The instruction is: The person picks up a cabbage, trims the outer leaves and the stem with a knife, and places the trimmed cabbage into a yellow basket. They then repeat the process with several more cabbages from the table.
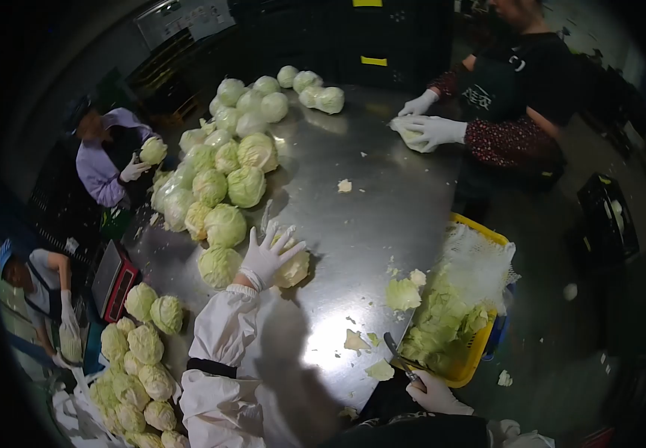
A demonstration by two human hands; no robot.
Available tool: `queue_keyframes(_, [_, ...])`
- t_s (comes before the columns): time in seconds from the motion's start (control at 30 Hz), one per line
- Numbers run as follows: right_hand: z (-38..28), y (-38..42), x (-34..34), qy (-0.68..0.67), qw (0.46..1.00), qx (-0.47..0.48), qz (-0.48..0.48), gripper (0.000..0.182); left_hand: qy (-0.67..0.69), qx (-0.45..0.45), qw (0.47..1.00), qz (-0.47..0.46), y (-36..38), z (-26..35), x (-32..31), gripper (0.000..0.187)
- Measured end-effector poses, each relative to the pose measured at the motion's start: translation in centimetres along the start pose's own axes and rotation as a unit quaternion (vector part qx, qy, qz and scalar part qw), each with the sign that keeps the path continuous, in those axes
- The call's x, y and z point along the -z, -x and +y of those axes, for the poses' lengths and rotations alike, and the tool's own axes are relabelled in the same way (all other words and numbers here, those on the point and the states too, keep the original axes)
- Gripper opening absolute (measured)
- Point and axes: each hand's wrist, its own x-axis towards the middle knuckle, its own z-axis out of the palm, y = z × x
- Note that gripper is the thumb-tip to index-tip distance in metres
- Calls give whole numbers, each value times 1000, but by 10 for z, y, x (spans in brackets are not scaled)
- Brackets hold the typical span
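Pale green round cabbages [218, 183] crowd the left of the steel desk [368, 201]. Left hand [267, 257], white-gloved, fingers spread wide, rests on a pale cut cabbage head [293, 270] mid-desk. Right hand [435, 392], near edge, grips a dark-bladed knife [399, 358] beside the yellow plastic crate [480, 343].

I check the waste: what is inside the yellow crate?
The yellow crate holds loose cabbage leaves and white netting. Its bottom is covered by them.
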Motion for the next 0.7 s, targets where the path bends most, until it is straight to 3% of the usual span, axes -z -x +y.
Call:
queue_keyframes(0.03, [2, 3, 4, -16, 1000, 1, 18, 31, 36, -18, 997, -73, -11, 3, 10, 110])
queue_keyframes(0.1, [9, 5, 8, -24, 999, 9, 30, 29, -8, -56, 997, -60, -24, 1, -3, 105])
queue_keyframes(0.17, [2, 1, 14, -22, 998, 38, 35, 23, 105, -19, 989, -99, -27, 3, -8, 98])
queue_keyframes(0.2, [-3, 3, 15, -48, 997, 36, 50, 21, 76, -7, 997, -10, -22, 9, -12, 94])
queue_keyframes(0.23, [-10, 3, 17, -54, 997, 36, 49, 21, 72, -9, 997, -13, -15, 15, -8, 94])
queue_keyframes(0.33, [-15, -2, 20, -123, 985, 108, 50, 20, 158, 103, 982, -5, 14, 42, 7, 94])
queue_keyframes(0.37, [-17, -5, 20, -122, 987, 101, 40, 23, 157, 100, 982, -13, 27, 55, 15, 94])
queue_keyframes(0.57, [-44, -27, 18, 16, 991, 132, -23, 43, 310, 189, 931, -26, 96, 153, 41, 98])
queue_keyframes(0.63, [-53, -35, 11, 41, 988, 148, -30, 45, 377, 248, 891, -53, 105, 182, 50, 103])
queue_keyframes(0.7, [-55, -47, 1, 54, 986, 147, -55, 47, 356, 274, 891, -64, 98, 210, 69, 102])
